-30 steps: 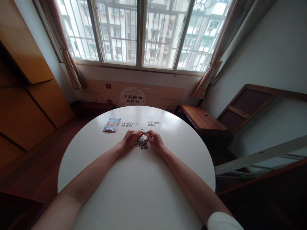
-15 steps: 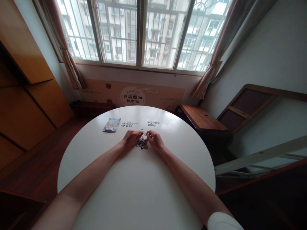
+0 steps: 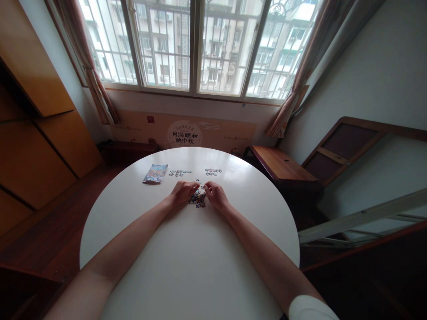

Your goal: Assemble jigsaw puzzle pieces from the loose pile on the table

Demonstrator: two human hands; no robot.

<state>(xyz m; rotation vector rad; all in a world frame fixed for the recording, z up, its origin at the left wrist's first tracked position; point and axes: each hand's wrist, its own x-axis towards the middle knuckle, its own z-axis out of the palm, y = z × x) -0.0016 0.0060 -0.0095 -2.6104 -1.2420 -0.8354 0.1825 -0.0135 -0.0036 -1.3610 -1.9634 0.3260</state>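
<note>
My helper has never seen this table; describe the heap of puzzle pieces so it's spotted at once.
Find the round white table, then look between the left hand and right hand. The heap of puzzle pieces lies there, jumbled and crowded, unlike the two spread-out groups beyond.

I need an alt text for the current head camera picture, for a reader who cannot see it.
A person's left hand and right hand flank a pile of puzzle pieces on a round white table. Beyond lie two sets of pieces, with a colourful packet to their left; a barred window is behind.
</note>
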